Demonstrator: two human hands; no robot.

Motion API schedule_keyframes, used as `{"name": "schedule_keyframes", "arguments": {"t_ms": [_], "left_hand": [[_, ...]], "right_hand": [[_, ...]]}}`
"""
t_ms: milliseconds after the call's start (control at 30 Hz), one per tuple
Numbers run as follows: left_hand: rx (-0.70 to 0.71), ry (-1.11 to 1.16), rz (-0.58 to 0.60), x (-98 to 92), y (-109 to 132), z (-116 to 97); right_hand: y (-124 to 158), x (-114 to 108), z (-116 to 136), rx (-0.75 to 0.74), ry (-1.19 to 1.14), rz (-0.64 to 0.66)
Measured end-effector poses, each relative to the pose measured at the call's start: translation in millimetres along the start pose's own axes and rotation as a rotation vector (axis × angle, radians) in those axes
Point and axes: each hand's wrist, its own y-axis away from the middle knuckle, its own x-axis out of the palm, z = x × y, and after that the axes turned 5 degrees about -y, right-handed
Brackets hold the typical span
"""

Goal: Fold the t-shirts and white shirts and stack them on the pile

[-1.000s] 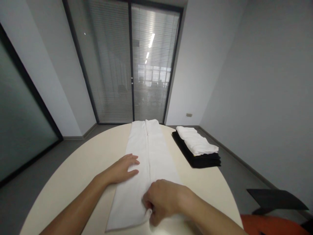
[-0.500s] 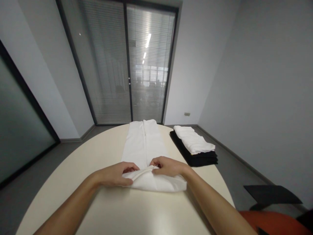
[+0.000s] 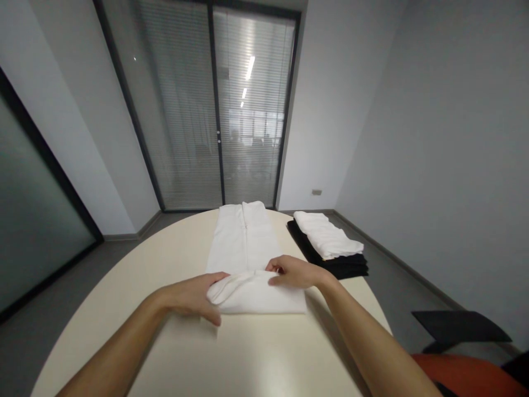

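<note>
A white garment, its exact kind unclear, lies in a long strip down the table, with a seam or gap along its middle. Its near end is folded over into a loose flap. My left hand is at the flap's left edge, thumb spread away from the fingers, some fingertips hidden behind the cloth. At the flap's upper right edge, my right hand pinches the fabric between thumb and fingers.
Right of the garment, a folded white cloth lies on folded black fabric. The round cream table curves away at both sides. An orange and black chair stands at lower right. A glazed partition with blinds is beyond.
The flap has moved slightly away from me and lies flatter. My right hand has shifted right and a little farther away. My left thumb has come off the cloth and spread out.
</note>
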Motion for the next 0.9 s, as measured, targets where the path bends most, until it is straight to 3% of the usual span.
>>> {"name": "schedule_keyframes", "arguments": {"t_ms": [100,367,600,733,900], "left_hand": [[0.002,0.015,-0.016,-1.1,0,4],[0.036,0.071,-0.301,1.4,-15,32],[-0.042,-0.188,-0.483,7.1,-21,58],[-0.053,-0.317,-0.451,6.7,-23,55],[-0.086,-0.419,-0.423,5.4,-21,42]], "right_hand": [[-3,5,1,-0.069,0.033,-0.117],[-15,16,-19,-0.202,0.116,-0.26],[-18,19,-35,-0.162,0.228,-0.336],[-20,17,-41,-0.117,0.238,-0.325],[-23,14,-42,-0.011,0.085,-0.245]]}}
